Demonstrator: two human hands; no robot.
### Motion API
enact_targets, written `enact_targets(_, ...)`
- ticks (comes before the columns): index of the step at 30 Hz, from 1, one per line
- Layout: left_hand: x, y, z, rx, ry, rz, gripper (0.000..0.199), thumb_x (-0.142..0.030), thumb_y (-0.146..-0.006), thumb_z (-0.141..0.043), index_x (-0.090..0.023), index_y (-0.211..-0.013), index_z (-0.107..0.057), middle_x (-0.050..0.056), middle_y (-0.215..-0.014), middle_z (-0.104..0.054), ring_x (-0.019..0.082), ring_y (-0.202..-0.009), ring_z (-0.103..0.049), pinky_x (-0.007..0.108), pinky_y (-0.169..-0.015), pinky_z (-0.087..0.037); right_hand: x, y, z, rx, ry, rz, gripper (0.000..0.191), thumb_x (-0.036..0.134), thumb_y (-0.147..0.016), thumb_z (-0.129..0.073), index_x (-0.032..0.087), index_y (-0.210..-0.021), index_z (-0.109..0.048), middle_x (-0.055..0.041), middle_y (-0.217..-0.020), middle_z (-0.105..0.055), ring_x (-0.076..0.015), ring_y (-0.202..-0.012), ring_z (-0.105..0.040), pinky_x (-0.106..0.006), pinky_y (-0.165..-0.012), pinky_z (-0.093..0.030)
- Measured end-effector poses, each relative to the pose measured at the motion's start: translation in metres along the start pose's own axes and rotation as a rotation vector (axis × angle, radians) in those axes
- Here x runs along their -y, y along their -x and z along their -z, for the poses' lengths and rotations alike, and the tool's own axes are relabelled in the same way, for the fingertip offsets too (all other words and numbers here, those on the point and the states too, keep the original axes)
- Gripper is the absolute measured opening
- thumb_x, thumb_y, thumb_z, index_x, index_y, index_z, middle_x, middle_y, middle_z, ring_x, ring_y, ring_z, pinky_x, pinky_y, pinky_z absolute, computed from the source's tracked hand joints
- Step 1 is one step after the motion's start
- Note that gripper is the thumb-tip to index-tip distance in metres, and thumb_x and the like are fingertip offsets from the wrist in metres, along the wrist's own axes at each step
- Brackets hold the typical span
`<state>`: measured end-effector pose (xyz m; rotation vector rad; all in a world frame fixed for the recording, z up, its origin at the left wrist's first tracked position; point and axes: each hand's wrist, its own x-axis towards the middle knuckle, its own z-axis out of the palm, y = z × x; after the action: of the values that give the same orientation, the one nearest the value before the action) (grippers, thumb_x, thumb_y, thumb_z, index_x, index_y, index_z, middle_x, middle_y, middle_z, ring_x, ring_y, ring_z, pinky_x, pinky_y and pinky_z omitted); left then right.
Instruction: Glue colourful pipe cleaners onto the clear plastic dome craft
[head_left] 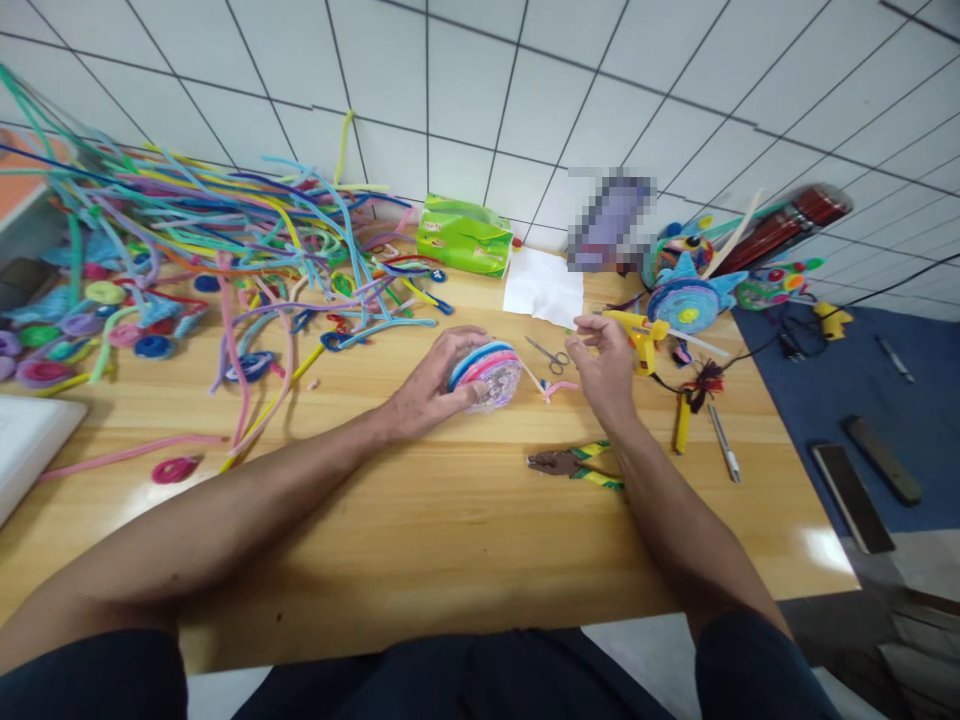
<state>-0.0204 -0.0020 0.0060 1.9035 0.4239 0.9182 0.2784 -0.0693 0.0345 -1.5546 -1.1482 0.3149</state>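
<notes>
My left hand (442, 385) grips a round piece wound from fuzzy pipe cleaners (487, 372), banded in blue, white and pink, with a shiny, pale purple face. A thin pale strand runs from its right side toward a small pink and blue scrap (553, 389) on the table. To the right, my right hand (604, 360) is raised with thumb and fingers pinched together; whatever lies between them is too small to make out. Close beside that hand is a yellow glue gun (641, 335). Small scissors (551, 354) lie between both hands, and pliers (574, 463) rest below the right hand.
Loose pipe cleaners (300, 240) and coiled discs (154, 345) crowd the left side. At the back are a green packet (465, 235) and white paper (544, 287). A blue decorated piece (686, 305), a pen (724, 442) and a dark cable (892, 290) lie right.
</notes>
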Motion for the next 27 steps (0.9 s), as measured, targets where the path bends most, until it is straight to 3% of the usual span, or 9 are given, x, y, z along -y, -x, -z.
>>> enact_targets(4, -0.001, -0.001, -0.002, 0.003, 0.021, 0.017, 0.062, -0.060, -0.106, -0.076, -0.027, -0.155, -0.057, 0.017, -0.164, -0.059, 0.036, -0.161, -0.057, 0.064, -0.139, -0.047, 0.004, 0.008, -0.004, 0.105, -0.066, -0.082, 0.021, 0.045, -0.086, -0.078, 0.026, -0.096, -0.076, 0.0026, -0.080, -0.068, -0.0178, -0.073, -0.061, -0.033, -0.068, -0.051)
enact_targets(10, -0.002, -0.006, -0.002, 0.018, -0.003, -0.010, 0.065, -0.067, -0.105, -0.072, -0.027, -0.154, -0.057, 0.019, -0.161, -0.061, 0.038, -0.159, -0.059, 0.066, -0.138, -0.048, 0.003, 0.012, -0.004, 0.085, -0.022, -0.068, 0.016, 0.039, -0.089, -0.071, 0.027, -0.096, -0.076, 0.0048, -0.068, -0.060, -0.0176, -0.063, -0.057, -0.033, -0.062, -0.051)
enact_targets(14, -0.001, -0.008, -0.003, 0.033, -0.017, 0.012, 0.066, -0.068, -0.103, -0.074, -0.029, -0.154, -0.058, 0.017, -0.161, -0.064, 0.039, -0.161, -0.057, 0.069, -0.139, -0.045, 0.000, 0.012, -0.005, 0.049, 0.057, 0.009, 0.024, 0.042, -0.085, -0.074, 0.025, -0.102, -0.076, -0.0003, -0.082, -0.070, -0.0214, -0.074, -0.065, -0.041, -0.077, -0.058)
enact_targets(17, 0.001, -0.008, -0.005, 0.030, -0.009, 0.006, 0.068, -0.069, -0.102, -0.074, -0.028, -0.154, -0.058, 0.018, -0.161, -0.064, 0.039, -0.161, -0.058, 0.068, -0.139, -0.046, -0.003, 0.012, -0.008, 0.103, 0.123, 0.004, 0.032, 0.049, -0.081, -0.075, 0.024, -0.102, -0.076, -0.0068, -0.096, -0.078, -0.0266, -0.086, -0.072, -0.050, -0.087, -0.061)
enact_targets(22, 0.002, -0.008, -0.005, 0.032, -0.011, -0.021, 0.066, -0.067, -0.104, -0.073, -0.027, -0.156, -0.058, 0.019, -0.163, -0.062, 0.038, -0.161, -0.057, 0.066, -0.140, -0.044, -0.001, 0.012, -0.007, 0.118, 0.136, -0.098, 0.035, 0.057, -0.083, -0.075, 0.026, -0.099, -0.077, -0.0061, -0.094, -0.081, -0.0271, -0.084, -0.073, -0.049, -0.084, -0.061)
enact_targets(27, 0.003, -0.008, -0.005, 0.041, -0.007, 0.005, 0.068, -0.066, -0.103, -0.076, -0.028, -0.157, -0.059, 0.018, -0.164, -0.061, 0.039, -0.162, -0.056, 0.066, -0.140, -0.044, 0.001, 0.014, -0.003, 0.124, 0.117, -0.097, 0.030, 0.055, -0.095, -0.067, 0.030, -0.079, -0.072, -0.0024, -0.073, -0.073, -0.0253, -0.074, -0.071, -0.044, -0.075, -0.059)
